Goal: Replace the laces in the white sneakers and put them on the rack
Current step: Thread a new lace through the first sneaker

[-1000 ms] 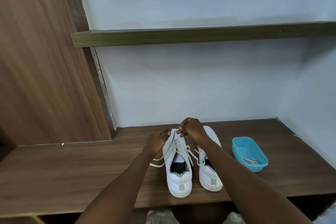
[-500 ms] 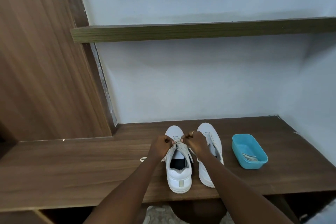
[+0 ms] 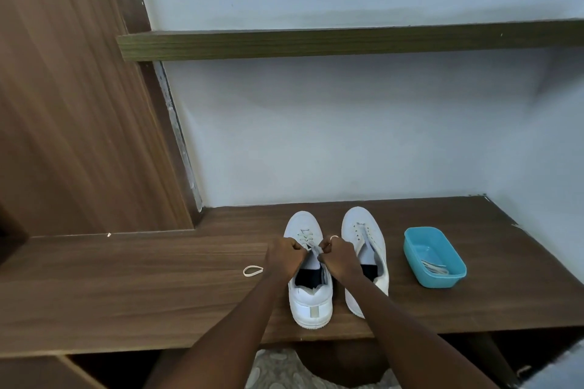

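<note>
On the counter (image 3: 158, 278), two white sneakers stand left of a blue tub (image 3: 442, 282). Left hand (image 3: 286, 257) and right hand (image 3: 339, 257) each pinch the lace (image 3: 305, 235) of the farther sneaker (image 3: 311, 306), seemingly tying it. Next, likely, comes lacing the nearer sneaker (image 3: 363, 227).

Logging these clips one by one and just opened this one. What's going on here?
A person is lacing one white sneaker on a wooden shelf. The left hand and right hand both pinch its lace over the tongue. A lace loop lies on the shelf beside the left hand. The second sneaker stands alongside, untouched, apparently unlaced. A blue tub further right holds pale strips, probably laces.
</note>
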A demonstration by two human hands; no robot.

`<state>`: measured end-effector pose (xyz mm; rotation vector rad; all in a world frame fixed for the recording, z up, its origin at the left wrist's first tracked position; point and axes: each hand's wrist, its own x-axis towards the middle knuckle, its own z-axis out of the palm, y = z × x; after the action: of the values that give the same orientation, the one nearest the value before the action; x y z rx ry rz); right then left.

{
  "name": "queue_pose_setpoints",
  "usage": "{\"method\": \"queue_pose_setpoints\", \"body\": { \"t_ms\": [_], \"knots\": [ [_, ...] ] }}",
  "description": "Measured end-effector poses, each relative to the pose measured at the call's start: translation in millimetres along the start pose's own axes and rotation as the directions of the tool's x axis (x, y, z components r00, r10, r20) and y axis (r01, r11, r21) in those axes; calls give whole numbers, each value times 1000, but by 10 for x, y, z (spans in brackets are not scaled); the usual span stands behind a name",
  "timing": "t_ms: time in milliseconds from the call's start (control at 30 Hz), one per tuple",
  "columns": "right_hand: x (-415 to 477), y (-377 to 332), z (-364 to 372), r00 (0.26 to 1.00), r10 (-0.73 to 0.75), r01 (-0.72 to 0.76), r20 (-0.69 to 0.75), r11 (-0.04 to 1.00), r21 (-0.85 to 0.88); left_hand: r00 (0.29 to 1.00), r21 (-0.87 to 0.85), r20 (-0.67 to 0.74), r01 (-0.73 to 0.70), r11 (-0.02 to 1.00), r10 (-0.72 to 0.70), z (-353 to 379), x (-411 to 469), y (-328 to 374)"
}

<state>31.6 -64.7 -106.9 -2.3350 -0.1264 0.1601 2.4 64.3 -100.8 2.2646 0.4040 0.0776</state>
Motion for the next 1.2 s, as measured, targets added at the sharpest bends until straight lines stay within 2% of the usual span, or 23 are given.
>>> {"method": "queue_pose_setpoints", "body": {
  "t_ms": [367,533,700,800,900,967,1100,1200],
  "knots": [
    [79,96,7,995,98,-100,16,984,149,995,185,-4,-96,978,99,127,-3,85],
    [102,100,3,996,87,-89,20,983,163,996,213,28,-93,973,89,159,11,69],
    [105,114,-32,996,31,-40,83,992,118,992,275,52,-122,954,112,185,58,116],
    [96,120,-46,994,16,-29,104,991,128,993,256,58,-117,960,105,191,91,127],
    [114,103,-52,982,113,-154,148,941,300,993,208,63,-106,972,95,186,107,105],
    [141,95,-38,975,154,-202,159,915,349,995,164,51,-93,982,85,169,106,77],
    [162,51,-10,986,124,-148,115,960,238,993,110,74,-102,989,94,136,112,19],
    [214,44,6,976,184,-203,115,961,189,990,90,91,-120,989,112,97,116,4]
  ]
}}
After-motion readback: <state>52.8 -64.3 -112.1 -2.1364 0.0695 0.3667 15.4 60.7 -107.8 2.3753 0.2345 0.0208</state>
